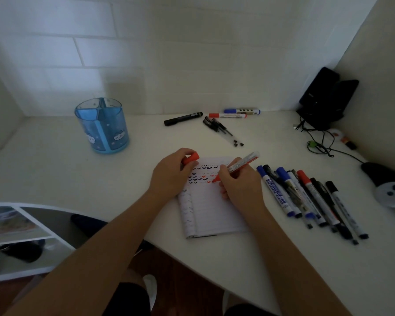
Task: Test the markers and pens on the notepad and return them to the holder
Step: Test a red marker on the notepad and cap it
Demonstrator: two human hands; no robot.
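On a white counter tucked into a corner, one person is sitting with both forearms reaching forward. One lined notepad is lying open near the front edge, its upper part carrying rows of small tick marks in black, blue and red.

The right hand is gripping one uncapped red marker, fingers curled tightly round the barrel, and the tip is touching the page at the end of a row of ticks. The left hand is resting on the notepad's upper left corner, its fingers closing round one red cap.

Just to the right of the notepad, a cluster of whiteboard markers is lying side by side and overlapping. I am counting at least seven, with blue, black and red caps, but the overlap is hiding the exact number.

Along the back wall, three more markers are lying apart from the rest: one black marker, one red-capped marker and one blue-capped marker. Beside them, a small bunch of thin black pens is lying, two or three, too close together to count.

One translucent blue holder, divided into compartments, is standing upright at the back left, well apart from the notepad.
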